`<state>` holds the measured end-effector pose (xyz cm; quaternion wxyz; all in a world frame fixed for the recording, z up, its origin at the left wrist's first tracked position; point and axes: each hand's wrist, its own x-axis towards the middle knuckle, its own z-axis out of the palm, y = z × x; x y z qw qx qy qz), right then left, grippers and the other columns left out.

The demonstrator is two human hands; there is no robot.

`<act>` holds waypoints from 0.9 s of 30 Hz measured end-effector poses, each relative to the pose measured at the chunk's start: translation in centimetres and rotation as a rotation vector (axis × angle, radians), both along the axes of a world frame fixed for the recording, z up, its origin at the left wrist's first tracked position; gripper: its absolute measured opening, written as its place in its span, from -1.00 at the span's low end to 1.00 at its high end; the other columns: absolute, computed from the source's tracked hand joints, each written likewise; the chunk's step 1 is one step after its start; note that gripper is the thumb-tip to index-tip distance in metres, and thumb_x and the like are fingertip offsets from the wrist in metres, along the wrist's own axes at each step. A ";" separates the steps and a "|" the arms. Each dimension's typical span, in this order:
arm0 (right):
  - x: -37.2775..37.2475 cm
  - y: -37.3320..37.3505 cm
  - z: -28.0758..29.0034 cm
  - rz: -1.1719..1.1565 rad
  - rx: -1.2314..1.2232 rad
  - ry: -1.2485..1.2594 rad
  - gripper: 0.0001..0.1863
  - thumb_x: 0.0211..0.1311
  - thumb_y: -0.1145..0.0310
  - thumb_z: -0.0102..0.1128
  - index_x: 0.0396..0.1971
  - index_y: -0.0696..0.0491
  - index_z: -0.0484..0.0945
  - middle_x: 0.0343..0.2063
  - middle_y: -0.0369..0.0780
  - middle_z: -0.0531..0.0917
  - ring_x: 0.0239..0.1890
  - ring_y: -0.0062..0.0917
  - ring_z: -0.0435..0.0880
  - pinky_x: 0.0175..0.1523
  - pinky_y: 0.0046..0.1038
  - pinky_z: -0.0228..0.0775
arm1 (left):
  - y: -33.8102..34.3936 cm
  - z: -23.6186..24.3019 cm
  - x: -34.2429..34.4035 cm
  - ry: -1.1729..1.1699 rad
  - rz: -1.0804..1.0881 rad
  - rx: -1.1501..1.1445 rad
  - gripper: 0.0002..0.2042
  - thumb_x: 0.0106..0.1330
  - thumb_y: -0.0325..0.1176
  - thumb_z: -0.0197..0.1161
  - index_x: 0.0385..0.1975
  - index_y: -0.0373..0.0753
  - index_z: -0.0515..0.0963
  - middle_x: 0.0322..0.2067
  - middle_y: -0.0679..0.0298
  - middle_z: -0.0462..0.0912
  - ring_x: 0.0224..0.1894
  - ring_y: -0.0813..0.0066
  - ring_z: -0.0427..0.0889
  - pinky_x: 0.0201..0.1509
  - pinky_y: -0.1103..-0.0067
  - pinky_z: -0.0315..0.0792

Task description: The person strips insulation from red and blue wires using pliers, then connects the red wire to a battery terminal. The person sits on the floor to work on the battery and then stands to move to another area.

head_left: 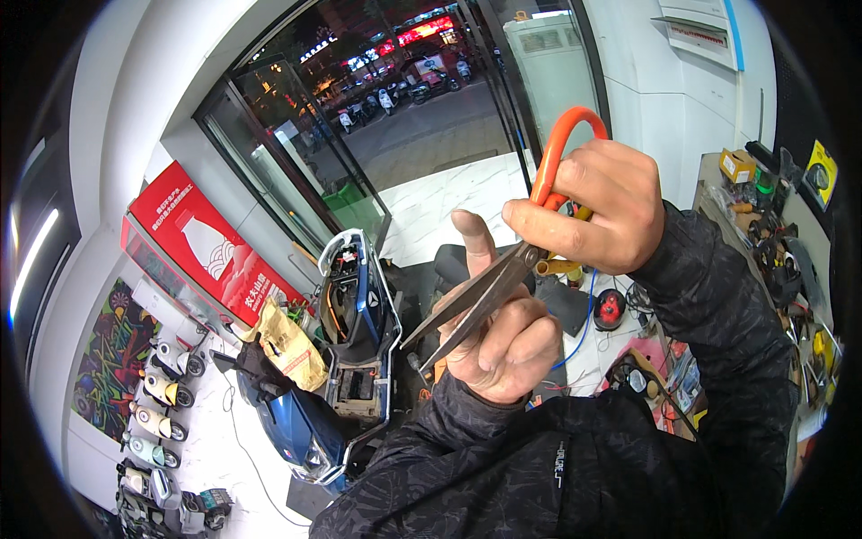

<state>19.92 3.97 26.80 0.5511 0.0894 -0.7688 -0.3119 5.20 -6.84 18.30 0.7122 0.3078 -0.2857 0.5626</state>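
My right hand (603, 202) is closed around the orange loop handles of a pair of scissors (503, 286), held up in front of me. The dark, worn blades are spread apart and point down to the left. Right behind the blades is my left hand (503, 346), one finger stretched upward and the others curled in. The blades cross in front of it and hide part of the palm. I see nothing held in the left hand; whether it touches the blades is unclear. Below and left stands a blue scooter (314, 431) with its body panels partly removed.
A cluttered workbench (718, 202) with tools runs along the right. On the floor lie a red-and-black round thing (609, 308), a blue hose (588, 314) and a box of parts (637, 377). A yellow bag (292, 346) and red display case (211, 242) stand left, near glass doors (310, 144).
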 end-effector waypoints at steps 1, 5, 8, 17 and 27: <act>0.0 0.0 -0.1 0.002 -0.003 -0.006 -0.55 -0.01 0.38 0.42 -0.01 -0.11 0.66 -0.47 -0.31 0.57 -0.56 -0.49 0.57 -0.52 -0.47 0.34 | 0.0 -0.1 0.0 -0.012 0.002 -0.008 -0.46 0.54 -0.29 0.13 0.46 0.34 0.25 -0.19 0.42 0.74 -0.69 0.73 0.36 -0.45 0.65 0.19; -0.1 0.3 -0.3 0.012 -0.004 -0.012 -0.56 -0.01 0.38 0.42 -0.03 -0.12 0.67 -0.48 -0.33 0.58 -0.56 -0.50 0.57 -0.53 -0.48 0.33 | 0.2 0.0 -0.2 -0.028 -0.026 -0.010 -0.49 0.55 -0.30 0.10 0.44 0.32 0.29 -0.29 0.42 0.72 -0.71 0.70 0.36 -0.43 0.63 0.18; -0.3 0.6 -0.5 0.015 -0.012 -0.007 -0.57 0.00 0.37 0.42 -0.03 -0.12 0.68 -0.47 -0.33 0.59 -0.56 -0.51 0.58 -0.53 -0.48 0.34 | 0.4 0.0 -0.2 -0.038 -0.029 -0.024 -0.52 0.55 -0.30 0.09 0.42 0.31 0.31 -0.36 0.43 0.69 -0.71 0.69 0.37 -0.43 0.61 0.17; 0.0 1.2 -0.8 0.008 -0.056 -0.034 -0.56 -0.01 0.34 0.44 -0.02 -0.11 0.69 -0.50 -0.33 0.59 -0.57 -0.51 0.57 -0.53 -0.47 0.34 | 1.0 -0.2 -0.4 -0.051 -0.006 -0.078 -0.56 0.56 -0.28 0.11 0.40 0.17 0.33 -0.34 0.41 0.71 -0.69 0.69 0.41 -0.42 0.62 0.17; 0.5 1.5 -1.1 -0.054 -0.054 -0.033 -0.62 0.00 0.27 0.37 -0.09 -0.13 0.72 -0.47 -0.37 0.58 -0.53 -0.56 0.61 -0.47 -0.52 0.42 | 1.4 -0.4 -0.1 -0.026 0.040 -0.058 -0.55 0.51 -0.22 0.24 0.36 0.08 0.36 -0.22 0.42 0.73 -0.68 0.72 0.41 -0.42 0.63 0.17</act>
